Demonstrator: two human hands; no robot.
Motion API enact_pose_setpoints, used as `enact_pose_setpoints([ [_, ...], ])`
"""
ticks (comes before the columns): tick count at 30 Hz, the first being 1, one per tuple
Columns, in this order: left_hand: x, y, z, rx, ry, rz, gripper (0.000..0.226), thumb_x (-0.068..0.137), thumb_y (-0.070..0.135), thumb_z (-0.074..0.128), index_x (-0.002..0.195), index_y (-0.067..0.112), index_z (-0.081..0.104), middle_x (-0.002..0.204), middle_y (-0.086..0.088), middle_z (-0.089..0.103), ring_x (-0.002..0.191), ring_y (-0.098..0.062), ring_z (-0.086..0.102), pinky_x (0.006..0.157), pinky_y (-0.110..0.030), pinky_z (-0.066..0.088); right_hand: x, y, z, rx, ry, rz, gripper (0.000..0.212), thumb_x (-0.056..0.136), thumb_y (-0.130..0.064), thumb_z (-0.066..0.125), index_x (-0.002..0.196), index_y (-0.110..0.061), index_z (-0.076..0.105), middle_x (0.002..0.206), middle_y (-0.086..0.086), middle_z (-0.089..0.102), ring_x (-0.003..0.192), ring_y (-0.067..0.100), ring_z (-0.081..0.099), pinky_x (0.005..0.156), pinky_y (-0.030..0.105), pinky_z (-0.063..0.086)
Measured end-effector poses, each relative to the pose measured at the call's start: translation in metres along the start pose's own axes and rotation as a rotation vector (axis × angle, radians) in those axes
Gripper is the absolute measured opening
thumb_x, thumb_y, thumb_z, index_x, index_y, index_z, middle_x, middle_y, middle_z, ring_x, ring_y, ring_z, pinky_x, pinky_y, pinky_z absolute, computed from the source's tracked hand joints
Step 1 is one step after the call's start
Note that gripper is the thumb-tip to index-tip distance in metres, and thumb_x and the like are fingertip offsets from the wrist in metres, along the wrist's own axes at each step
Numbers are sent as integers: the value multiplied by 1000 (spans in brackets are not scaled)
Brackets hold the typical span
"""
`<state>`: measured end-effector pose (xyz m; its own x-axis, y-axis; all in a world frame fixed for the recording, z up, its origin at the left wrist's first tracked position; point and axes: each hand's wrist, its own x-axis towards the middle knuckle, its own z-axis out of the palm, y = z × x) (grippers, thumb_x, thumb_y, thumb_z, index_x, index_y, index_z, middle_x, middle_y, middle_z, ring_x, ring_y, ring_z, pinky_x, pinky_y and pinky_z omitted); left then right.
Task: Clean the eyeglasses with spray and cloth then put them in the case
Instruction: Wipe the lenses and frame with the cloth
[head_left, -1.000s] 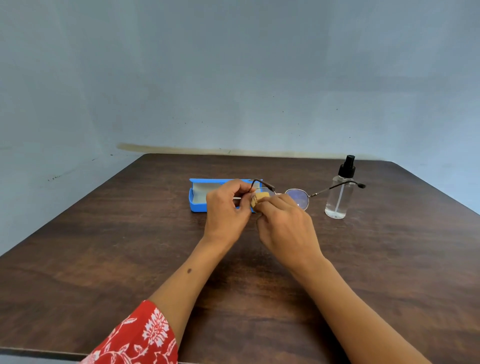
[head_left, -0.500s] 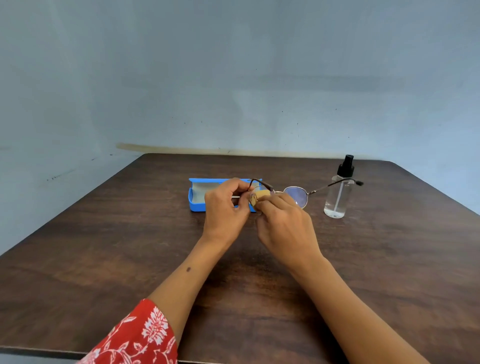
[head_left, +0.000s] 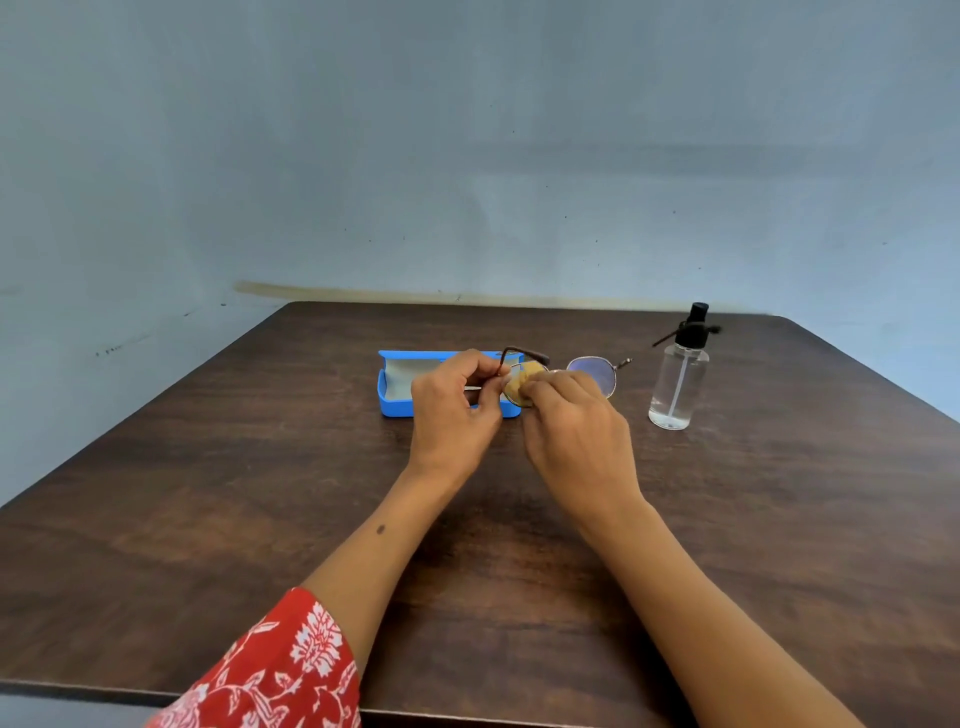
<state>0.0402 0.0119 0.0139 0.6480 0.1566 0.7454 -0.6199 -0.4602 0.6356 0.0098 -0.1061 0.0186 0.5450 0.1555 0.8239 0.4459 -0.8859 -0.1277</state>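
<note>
Thin metal-framed eyeglasses (head_left: 592, 371) are held above the table with their temples unfolded. My left hand (head_left: 454, 410) pinches the frame at its left end. My right hand (head_left: 576, 431) pinches a small yellow cloth (head_left: 519, 387) against the left lens. The right lens is bare and visible. Behind my hands an open blue glasses case (head_left: 395, 395) lies on the table, partly hidden. To the right stands a clear spray bottle (head_left: 678, 384) with a black nozzle; the right temple tip crosses in front of its neck.
The dark wooden table (head_left: 260, 493) reaches to a pale blue wall at the back. Its near edge runs along the bottom of the view. A red patterned sleeve (head_left: 270, 670) covers my left upper arm.
The glasses have tilted a little, their right temple tip rising to the bottle's neck. My right hand's fingers have shifted slightly on the cloth over the left lens.
</note>
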Motion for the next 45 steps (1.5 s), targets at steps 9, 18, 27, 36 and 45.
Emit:
enact_pose_setpoints([
  [9, 0, -3, -1, 11, -9, 11, 15, 76, -5, 67, 76, 10, 66, 73, 10, 63, 72, -7, 63, 61, -43, 55, -3, -1, 2, 6, -63, -64, 16, 60, 5, 71, 74, -4, 69, 72, 7, 68, 71, 29, 64, 45, 26, 45],
  [18, -2, -2, 4, 1, 6, 48, 18, 75, -4, 67, 77, 15, 67, 72, 16, 61, 71, -6, 64, 58, -38, 56, 3, 4, 1, -21, -22, -16, 17, 63, 7, 76, 76, -3, 69, 76, 8, 68, 77, 28, 66, 41, 27, 47],
  [27, -1, -4, 3, -5, -2, 30, 17, 76, -3, 67, 77, 14, 66, 72, 17, 61, 71, -4, 64, 60, -34, 55, 2, 2, -1, -11, 0, 4, 19, 62, 5, 76, 77, -5, 70, 77, 7, 69, 75, 28, 66, 41, 27, 46],
  [36, -3, -6, 6, -25, 20, 41, 18, 75, -2, 65, 77, 16, 66, 73, 22, 60, 71, 0, 63, 58, -22, 54, 1, 1, 1, 10, -69, -17, 15, 64, 7, 72, 75, -3, 69, 73, 7, 68, 75, 29, 65, 45, 28, 47],
  [45, -1, -8, 2, -5, 20, -20, 16, 76, -2, 66, 76, 15, 67, 71, 23, 61, 71, -1, 64, 62, -29, 55, -3, -1, -3, 122, -95, -12, 13, 61, 1, 68, 70, -7, 64, 65, 4, 63, 67, 28, 58, 45, 31, 44],
])
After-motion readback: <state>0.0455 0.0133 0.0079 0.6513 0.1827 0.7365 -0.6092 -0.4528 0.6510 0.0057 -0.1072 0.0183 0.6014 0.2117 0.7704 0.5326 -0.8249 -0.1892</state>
